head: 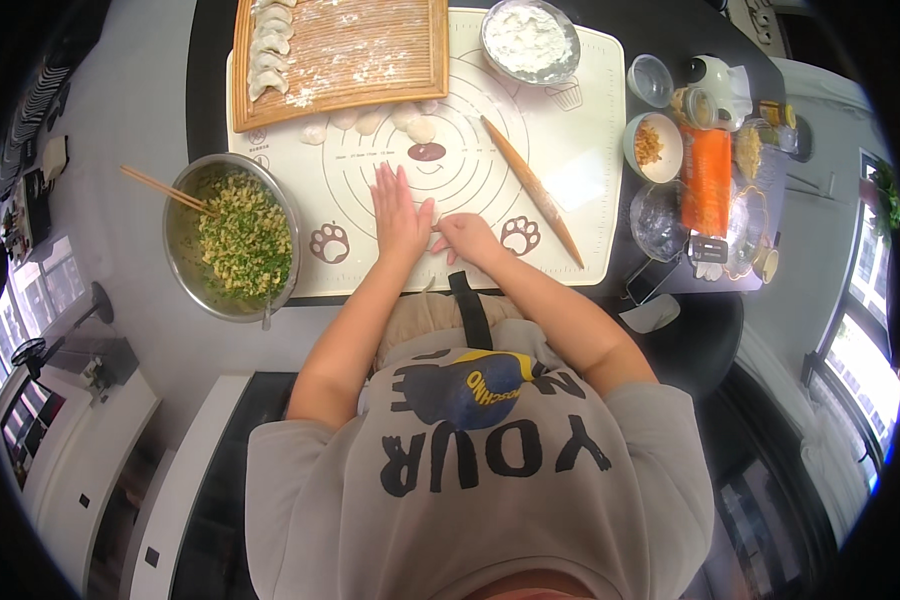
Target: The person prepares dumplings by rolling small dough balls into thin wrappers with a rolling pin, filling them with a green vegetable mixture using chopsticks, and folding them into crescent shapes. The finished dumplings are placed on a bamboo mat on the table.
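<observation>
My left hand [403, 217] lies palm down on the cream silicone pastry mat [330, 187], fingers stretched out and thumb apart. Whether anything is under its palm is hidden. Close by on its right, my right hand [466, 236] has curled fingers near the left thumb; what they may hold cannot be made out. Beyond the hands, several small dough pieces [367, 122] lie along the near edge of a bamboo tray [412, 45]. A tapered wooden rolling pin [532, 191] rests slantwise to the right. Folded dumplings [270, 45] line the tray's left side.
At the left stands a steel bowl [180, 240] of chopped green-and-yellow filling [247, 232], with chopsticks [161, 186] and a spoon handle [266, 315] jutting out. Flour [529, 39] fills a bowl at the back. Rightward are a small bowl [671, 165], an orange packet [705, 180] and glass bowls [650, 81].
</observation>
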Demonstrator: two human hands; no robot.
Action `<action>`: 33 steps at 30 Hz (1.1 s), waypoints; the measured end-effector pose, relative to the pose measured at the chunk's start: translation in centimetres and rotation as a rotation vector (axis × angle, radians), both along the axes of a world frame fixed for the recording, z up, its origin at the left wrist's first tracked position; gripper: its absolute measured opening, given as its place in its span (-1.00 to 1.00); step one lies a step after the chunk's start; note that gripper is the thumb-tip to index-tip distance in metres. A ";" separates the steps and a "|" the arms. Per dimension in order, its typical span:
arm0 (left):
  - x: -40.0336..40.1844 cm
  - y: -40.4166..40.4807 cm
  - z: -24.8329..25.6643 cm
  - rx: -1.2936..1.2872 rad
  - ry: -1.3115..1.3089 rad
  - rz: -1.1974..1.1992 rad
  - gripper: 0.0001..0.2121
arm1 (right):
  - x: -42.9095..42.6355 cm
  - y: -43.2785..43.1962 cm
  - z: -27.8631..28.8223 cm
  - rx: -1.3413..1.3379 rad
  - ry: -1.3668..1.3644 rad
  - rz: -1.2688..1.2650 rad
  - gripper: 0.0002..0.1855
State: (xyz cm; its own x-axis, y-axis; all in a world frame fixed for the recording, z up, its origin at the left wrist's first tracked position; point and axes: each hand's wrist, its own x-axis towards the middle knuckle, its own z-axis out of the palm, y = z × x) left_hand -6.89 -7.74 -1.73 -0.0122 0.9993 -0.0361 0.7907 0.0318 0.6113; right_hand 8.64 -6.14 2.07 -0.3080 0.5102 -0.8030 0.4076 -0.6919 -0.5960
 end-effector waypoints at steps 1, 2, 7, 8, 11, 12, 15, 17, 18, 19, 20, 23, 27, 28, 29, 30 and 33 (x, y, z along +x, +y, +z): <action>0.5 0.5 0.1 -0.005 0.035 -0.056 -0.29 | 0.1 -0.5 1.0 -0.056 0.036 -0.061 -0.67; 1.1 1.0 0.3 -0.009 0.070 -0.112 -0.30 | 0.3 -0.8 1.5 -0.112 0.072 -0.123 -0.66; 3.6 1.9 -1.6 0.049 0.185 -0.403 -0.27 | 5.4 -1.4 1.0 0.013 0.067 -0.124 -0.68; 4.1 2.0 -2.0 0.072 0.199 -0.423 -0.29 | 6.6 -1.6 0.5 0.023 0.074 -0.159 -0.69; 4.5 2.6 -0.8 0.068 0.303 -0.466 -0.29 | 9.1 -1.7 1.4 0.028 0.057 -0.272 -0.71; 4.6 2.8 -0.4 0.062 0.309 -0.472 -0.30 | 9.5 -1.7 1.9 0.028 0.046 -0.311 -0.71; 4.8 3.2 0.2 0.030 0.301 -0.476 -0.32 | 10.0 -2.7 0.5 0.100 0.062 -0.297 -0.73; 4.6 3.2 -0.4 -0.006 0.257 -0.468 -0.35 | 8.9 -2.4 0.5 0.125 -0.007 -0.164 -0.68; 4.4 3.1 -1.0 0.033 0.122 -0.377 -0.38 | 7.8 -2.0 0.4 0.130 0.004 -0.124 -0.66; 4.2 3.1 -1.4 0.073 -0.012 -0.300 -0.40 | 6.8 -1.9 0.2 0.136 0.014 -0.097 -0.63; 4.1 3.0 -1.8 0.111 -0.146 -0.221 -0.43 | 5.9 -2.0 -0.1 0.161 0.019 -0.077 -0.61; 4.4 2.4 0.7 0.065 -0.534 0.219 -0.49 | 2.5 -1.1 2.3 0.075 0.201 -0.137 -0.61; 3.5 0.5 3.3 0.024 -0.634 0.294 -0.53 | 0.7 -0.8 2.4 -0.042 0.330 -0.011 -0.58; 3.1 0.0 3.6 0.021 -0.637 0.305 -0.52 | 0.4 -0.9 2.3 -0.016 0.330 -0.002 -0.62; 2.7 -0.4 4.0 0.011 -0.609 0.310 -0.52 | 0.0 -1.0 2.4 -0.006 0.308 0.033 -0.63; 2.6 -0.8 4.2 0.002 -0.586 0.314 -0.53 | -0.3 -1.0 2.8 0.006 0.282 0.067 -0.64; 1.7 -1.0 4.7 -0.039 -0.798 0.448 -0.56 | -1.3 -1.2 3.0 0.011 0.245 0.076 -0.67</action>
State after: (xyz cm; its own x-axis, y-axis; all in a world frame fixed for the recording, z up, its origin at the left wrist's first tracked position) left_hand -5.19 -8.72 2.94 -0.3553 0.9051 -0.2334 0.0428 0.2652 0.9632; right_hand 7.31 -7.35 5.12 -0.5310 0.4865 -0.6938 0.3006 -0.6573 -0.6911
